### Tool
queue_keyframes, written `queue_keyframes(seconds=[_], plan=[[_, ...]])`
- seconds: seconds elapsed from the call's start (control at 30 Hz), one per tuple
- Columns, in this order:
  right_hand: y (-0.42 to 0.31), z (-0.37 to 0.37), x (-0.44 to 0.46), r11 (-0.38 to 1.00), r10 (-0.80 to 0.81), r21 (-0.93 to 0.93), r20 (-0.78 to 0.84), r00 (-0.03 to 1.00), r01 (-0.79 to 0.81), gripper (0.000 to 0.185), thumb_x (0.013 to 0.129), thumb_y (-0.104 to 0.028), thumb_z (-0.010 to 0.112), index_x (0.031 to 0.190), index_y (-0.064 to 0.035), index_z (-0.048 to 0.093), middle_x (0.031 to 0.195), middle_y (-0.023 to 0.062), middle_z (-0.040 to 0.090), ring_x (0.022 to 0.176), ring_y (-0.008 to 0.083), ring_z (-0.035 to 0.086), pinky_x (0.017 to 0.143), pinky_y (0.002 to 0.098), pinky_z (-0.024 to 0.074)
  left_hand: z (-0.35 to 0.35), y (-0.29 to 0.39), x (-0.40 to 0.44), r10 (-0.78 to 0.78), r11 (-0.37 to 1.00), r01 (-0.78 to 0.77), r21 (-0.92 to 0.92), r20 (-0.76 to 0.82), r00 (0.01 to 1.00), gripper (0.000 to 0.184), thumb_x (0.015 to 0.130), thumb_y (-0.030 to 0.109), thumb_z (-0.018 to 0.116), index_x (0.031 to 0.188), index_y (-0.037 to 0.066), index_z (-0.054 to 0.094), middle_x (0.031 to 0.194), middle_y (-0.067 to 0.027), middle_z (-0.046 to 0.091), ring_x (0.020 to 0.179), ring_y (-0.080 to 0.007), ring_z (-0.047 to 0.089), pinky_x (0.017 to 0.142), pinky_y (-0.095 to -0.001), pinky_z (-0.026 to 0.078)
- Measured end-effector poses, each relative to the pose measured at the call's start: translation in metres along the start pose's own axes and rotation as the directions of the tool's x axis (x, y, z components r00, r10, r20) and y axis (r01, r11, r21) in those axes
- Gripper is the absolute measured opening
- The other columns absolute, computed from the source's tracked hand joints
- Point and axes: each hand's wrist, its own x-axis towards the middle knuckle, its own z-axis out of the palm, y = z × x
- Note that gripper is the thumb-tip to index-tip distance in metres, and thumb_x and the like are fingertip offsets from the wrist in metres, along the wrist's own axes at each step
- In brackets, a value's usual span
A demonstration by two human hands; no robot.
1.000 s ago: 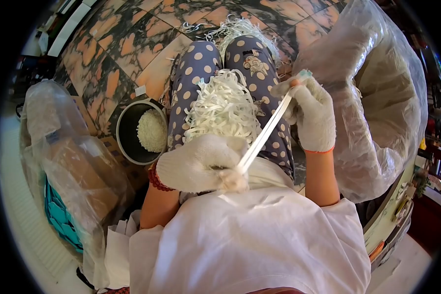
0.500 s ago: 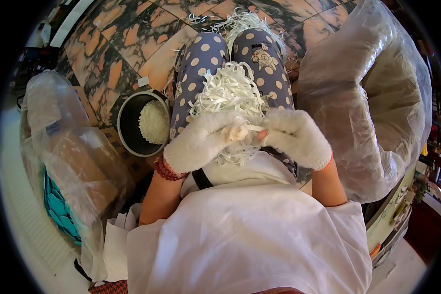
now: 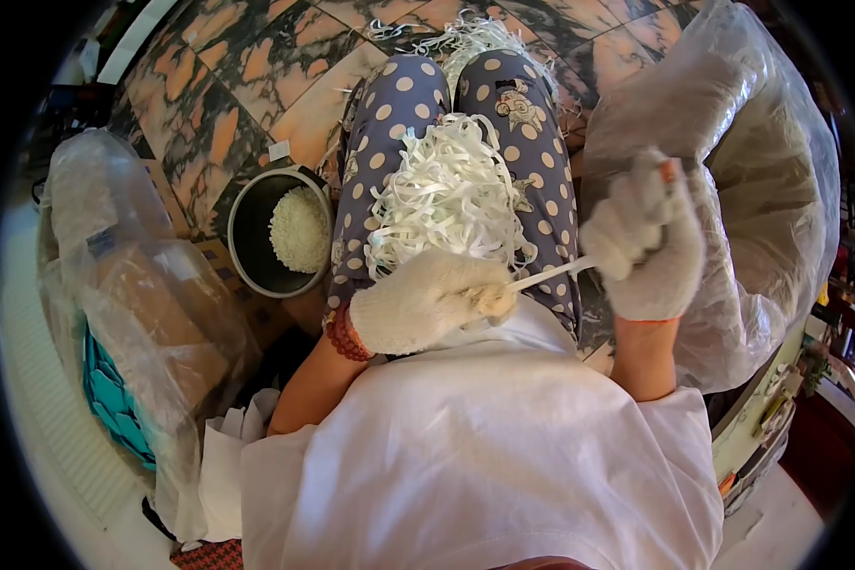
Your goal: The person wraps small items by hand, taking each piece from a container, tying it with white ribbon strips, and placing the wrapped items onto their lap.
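Note:
Both my hands wear white knitted gloves. My left hand (image 3: 432, 304) is closed on one end of a narrow white strip (image 3: 546, 275) above my lap. The strip runs taut up to the right, reaching my right hand (image 3: 646, 237). That hand is blurred, with its fingers curled and raised beside the right knee; the strip meets its lower edge. A heap of tangled white strips (image 3: 446, 195) lies between my thighs, on the polka-dot trousers (image 3: 380, 123), just beyond my left hand.
To the left, a metal pot (image 3: 237, 233) contains small white pieces (image 3: 299, 228). A plastic-wrapped bundle (image 3: 161, 304) stands farther left, with teal items (image 3: 114, 399) beside it. At right is a large open clear plastic bag (image 3: 655, 104). More strips (image 3: 480, 43) lie on the marbled tile floor (image 3: 247, 57).
My hands have parted. The right has swung up and to the right, drawing the strip out between them. The left has shifted slightly right and down, still closed.

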Motion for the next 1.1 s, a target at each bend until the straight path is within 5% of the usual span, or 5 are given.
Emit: queue_keyframes(seconds=[0.5,0.6,0.83,1.0,1.1], plan=[[-0.203,-0.053,-0.060,0.540,-0.656,-0.607,0.130,0.744,0.583,0.028,0.101,-0.016,0.050,0.074,-0.0089,0.046,0.060,-0.0029,0.028,0.052,0.0110,0.022,0.046,0.0289,0.0199,-0.038,-0.033,-0.053,-0.178,0.945,0.130,-0.300,-0.138,0.974,0.020,0.099,0.015,0.050,0.096,0.002,0.065,0.086,-0.0019,0.064,0.061,-0.0048,0.044,0.054,-0.0193,0.034],[-0.237,-0.053,-0.061,-0.375,-0.901,-0.917,0.396,0.177,0.138,0.020,0.099,-0.017,0.053,0.087,-0.0017,0.059,0.072,0.0038,0.051,0.064,0.0128,0.047,0.055,0.0297,0.0370,-0.030,-0.023,-0.047,-0.160,0.857,-0.001,-0.516,-0.269,0.950,0.019,0.100,0.016,0.048,0.094,0.004,0.062,0.080,0.0002,0.057,0.056,-0.0035,0.038,0.048,-0.0184,0.028],[-0.250,-0.117,-0.042,-0.863,-0.385,0.206,0.320,0.866,-0.461,0.025,0.099,-0.025,0.060,0.119,-0.0125,0.068,0.124,0.0096,0.067,0.111,0.0279,0.064,0.095,0.0362,0.0499,-0.059,-0.040,-0.069,-0.176,0.852,-0.198,-0.485,-0.621,0.764,0.022,0.105,0.022,0.046,0.092,0.008,0.057,0.074,0.0055,0.043,0.053,-0.0027,0.031,0.044,-0.0200,0.022],[-0.112,-0.045,-0.008,-0.725,-0.623,-0.654,0.487,0.612,-0.218,0.017,0.087,-0.003,0.070,0.103,-0.0066,0.075,0.103,0.0079,0.073,0.095,0.0194,0.070,0.084,0.0308,0.0548,-0.111,-0.105,-0.097,-0.353,0.936,0.096,-0.339,-0.898,0.262,0.026,0.104,0.029,0.053,0.108,0.005,0.063,0.081,0.0037,0.054,0.060,-0.0033,0.042,0.051,-0.0191,0.032],[-0.045,-0.024,0.017,-0.536,-0.421,-0.842,0.324,0.847,0.056,0.015,0.086,-0.004,0.071,0.100,-0.0029,0.072,0.096,0.0119,0.071,0.085,0.0216,0.068,0.078,0.0312,0.0536,-0.133,-0.160,-0.106,-0.317,0.927,0.272,-0.259,-0.927,0.198,0.026,0.102,0.026,0.056,0.111,0.002,0.062,0.088,0.0001,0.060,0.067,-0.0078,0.051,0.060,-0.0235,0.044]])
